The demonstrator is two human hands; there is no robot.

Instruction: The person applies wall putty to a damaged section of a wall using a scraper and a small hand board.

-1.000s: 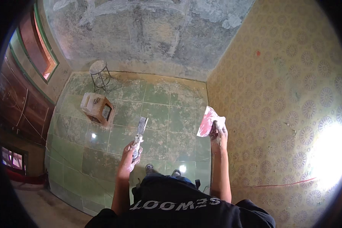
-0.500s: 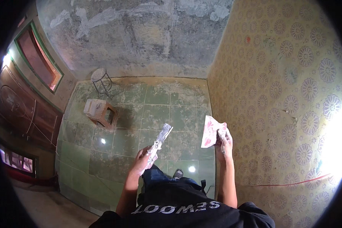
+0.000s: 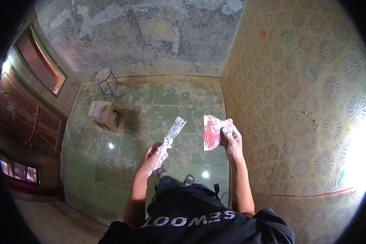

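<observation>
My left hand (image 3: 151, 156) is closed round the handle of a narrow putty knife (image 3: 176, 127). Its grey metal blade points up and away, and white paste coats the handle. In my right hand (image 3: 235, 144) is a wide red putty spreader (image 3: 212, 134), smeared with white and gripped by its crusted handle. The spreader's broad edge faces left, toward the putty knife, with a gap between the two tools. Both hands are held in front of my body over the tiled floor, and white residue marks the fingers.
A patchy grey wall (image 3: 150, 36) with pale filler streaks stands ahead. To the right is a patterned wall (image 3: 288, 134). On the green tiled floor (image 3: 166, 97) are a small stool (image 3: 112, 118) and a round-topped metal stool (image 3: 104, 75). A wooden door (image 3: 24, 110) is at left.
Both hands have moved forward, away from my body, with their tools. The red spreader has shifted left and turned, showing more of its red face.
</observation>
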